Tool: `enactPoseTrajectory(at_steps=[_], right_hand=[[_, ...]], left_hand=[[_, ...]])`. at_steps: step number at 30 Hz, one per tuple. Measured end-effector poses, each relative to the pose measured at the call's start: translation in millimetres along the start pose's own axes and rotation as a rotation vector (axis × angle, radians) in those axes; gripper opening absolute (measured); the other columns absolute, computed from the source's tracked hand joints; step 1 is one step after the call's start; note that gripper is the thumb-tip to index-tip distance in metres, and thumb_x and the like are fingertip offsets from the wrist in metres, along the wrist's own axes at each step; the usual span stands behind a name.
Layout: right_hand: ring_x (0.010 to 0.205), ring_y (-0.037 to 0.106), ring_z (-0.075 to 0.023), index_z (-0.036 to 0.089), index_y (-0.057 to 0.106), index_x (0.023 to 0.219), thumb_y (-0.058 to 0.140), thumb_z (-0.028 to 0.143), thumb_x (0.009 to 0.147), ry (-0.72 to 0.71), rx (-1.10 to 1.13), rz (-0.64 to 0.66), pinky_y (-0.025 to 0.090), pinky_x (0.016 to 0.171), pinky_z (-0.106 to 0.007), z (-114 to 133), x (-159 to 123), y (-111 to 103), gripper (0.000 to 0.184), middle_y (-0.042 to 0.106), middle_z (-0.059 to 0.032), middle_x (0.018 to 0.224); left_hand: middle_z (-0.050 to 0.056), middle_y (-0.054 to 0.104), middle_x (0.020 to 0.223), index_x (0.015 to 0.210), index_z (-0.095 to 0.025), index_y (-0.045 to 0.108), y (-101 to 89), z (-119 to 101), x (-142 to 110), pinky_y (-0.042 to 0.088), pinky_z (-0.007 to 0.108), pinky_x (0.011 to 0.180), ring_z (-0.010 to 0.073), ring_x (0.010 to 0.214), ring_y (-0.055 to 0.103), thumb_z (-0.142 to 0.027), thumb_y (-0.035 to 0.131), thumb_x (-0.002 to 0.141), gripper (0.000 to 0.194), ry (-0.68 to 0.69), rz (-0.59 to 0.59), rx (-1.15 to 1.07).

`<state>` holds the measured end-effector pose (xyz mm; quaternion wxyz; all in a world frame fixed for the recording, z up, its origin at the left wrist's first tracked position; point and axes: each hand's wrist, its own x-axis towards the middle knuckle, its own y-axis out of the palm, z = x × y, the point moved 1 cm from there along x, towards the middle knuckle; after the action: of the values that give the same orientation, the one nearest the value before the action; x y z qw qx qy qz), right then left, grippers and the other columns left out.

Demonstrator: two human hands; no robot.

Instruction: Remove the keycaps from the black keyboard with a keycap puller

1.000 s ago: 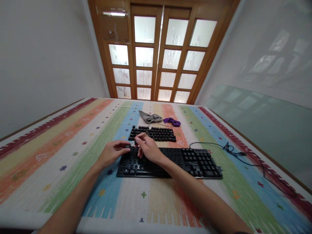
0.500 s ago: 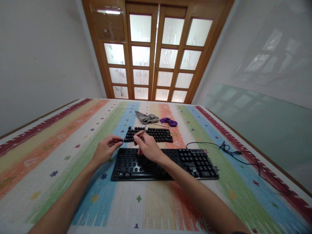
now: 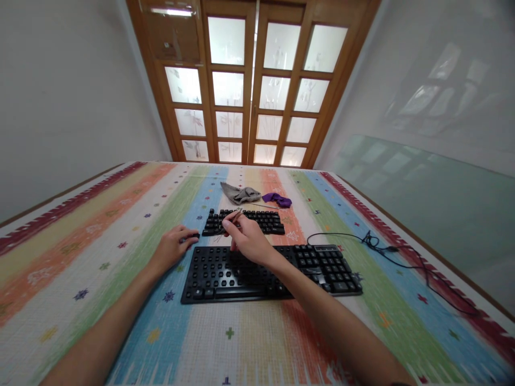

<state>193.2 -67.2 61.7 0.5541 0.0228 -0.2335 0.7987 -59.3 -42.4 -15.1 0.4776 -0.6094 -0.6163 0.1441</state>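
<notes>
My left hand (image 3: pixel 174 247) is at the left end of the loose keycaps, its thumb and fingers pinched on a small black keycap (image 3: pixel 195 235). My right hand (image 3: pixel 248 238) is over the upper middle of the black keyboard (image 3: pixel 225 294), closed around a slim brown tool (image 3: pixel 238 214). Fine, wire-like strands show at the tool's lower left; its exact kind is unclear. Much of the keyboard's left and middle has bare key posts, while the number pad at the right has its caps. Behind it, rows of loose black keycaps (image 3: pixel 265 222) are partly hidden by my right hand.
A grey cloth (image 3: pixel 240 194) and a purple cloth (image 3: pixel 277 200) lie behind the keycaps, with a thin rod (image 3: pixel 263 206) beside them. The keyboard's black cable (image 3: pixel 410 265) loops across the striped tablecloth (image 3: pixel 132 268) on the right. Wooden glazed doors stand beyond.
My left hand has moved slightly left with the keycap, away from the row of loose caps. My right hand stays nearly in place with the tool. The view has shifted a little.
</notes>
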Motion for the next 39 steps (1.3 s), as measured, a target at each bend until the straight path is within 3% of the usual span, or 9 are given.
enactPoseTrajectory(at_steps=[12, 20, 39], right_hand=[[0.058, 0.058, -0.011, 0.017, 0.057, 0.094, 0.05, 0.03, 0.098, -0.009, -0.038, -0.013, 0.047, 0.063, -0.025, 8.1, 0.0, -5.6, 0.016, 0.062, 0.0002, 0.076], [0.055, 0.058, -0.0096, 0.016, 0.057, 0.095, 0.049, 0.031, 0.099, -0.053, -0.05, 0.001, 0.046, 0.061, -0.024, 4.9, 0.0, -5.3, 0.017, 0.061, 0.001, 0.075], [0.057, 0.057, -0.0102, 0.017, 0.056, 0.096, 0.047, 0.028, 0.099, -0.032, -0.119, 0.136, 0.044, 0.06, -0.023, 10.3, -2.2, -3.4, 0.015, 0.061, 0.0003, 0.077]], left_hand=[[0.007, 0.073, 0.088, 0.094, -0.022, 0.079, -5.4, -6.0, -1.3, 0.051, 0.033, 0.075, 0.0207, 0.073, 0.066, -0.051, 0.059, 0.083, 0.037, 0.027, 0.072, -0.057], [0.005, 0.074, 0.082, 0.109, -0.02, 0.073, -0.4, -4.7, -3.4, 0.053, 0.034, 0.074, 0.0206, 0.072, 0.067, -0.052, 0.062, 0.08, 0.044, -0.02, 0.043, -0.108], [0.003, 0.074, 0.076, 0.104, -0.018, 0.072, 4.2, -14.3, -1.6, 0.053, 0.032, 0.071, 0.0181, 0.066, 0.065, -0.058, 0.064, 0.078, 0.048, -0.071, 0.022, -0.14]])
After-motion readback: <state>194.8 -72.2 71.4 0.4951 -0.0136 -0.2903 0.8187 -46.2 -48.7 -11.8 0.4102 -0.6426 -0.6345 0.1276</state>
